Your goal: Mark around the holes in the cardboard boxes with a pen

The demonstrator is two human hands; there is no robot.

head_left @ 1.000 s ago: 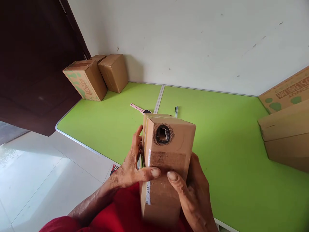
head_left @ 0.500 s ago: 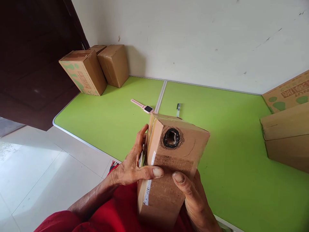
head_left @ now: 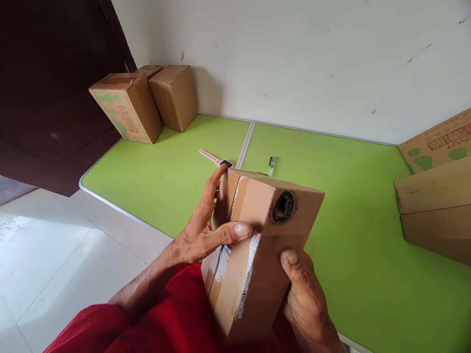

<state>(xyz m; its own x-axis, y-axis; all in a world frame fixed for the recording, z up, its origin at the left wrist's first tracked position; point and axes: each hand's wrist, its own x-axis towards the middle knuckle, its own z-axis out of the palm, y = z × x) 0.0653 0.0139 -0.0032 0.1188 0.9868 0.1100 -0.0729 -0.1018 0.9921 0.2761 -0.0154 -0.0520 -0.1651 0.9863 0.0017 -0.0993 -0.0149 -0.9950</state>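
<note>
Between my two hands a brown cardboard box (head_left: 235,274) is held up, tilted, close to my body at the table's near edge. A hole ringed with black scribble (head_left: 283,208) shows near the upper right of its front face, and a torn white label (head_left: 246,279) runs along one edge. My left hand (head_left: 206,225) grips the left side, thumb across the edge and fingers behind. Along the right side lies my right hand (head_left: 305,294), its thumb on the face and its other fingers mostly hidden. Past the box, a pink smartwatch (head_left: 209,157) is partly covered by my left fingertip and the box.
A pen with a dark cap (head_left: 271,165) lies on the green table (head_left: 360,220) beyond the box. Several cardboard boxes (head_left: 172,98) stand at the back left, and more boxes (head_left: 437,206) are at the right edge. A white wall (head_left: 294,59) rises behind the table.
The box has turned in my hands, so its taped left side shows more and the hole has shifted right. My left fingers have moved up and cover part of the watch.
</note>
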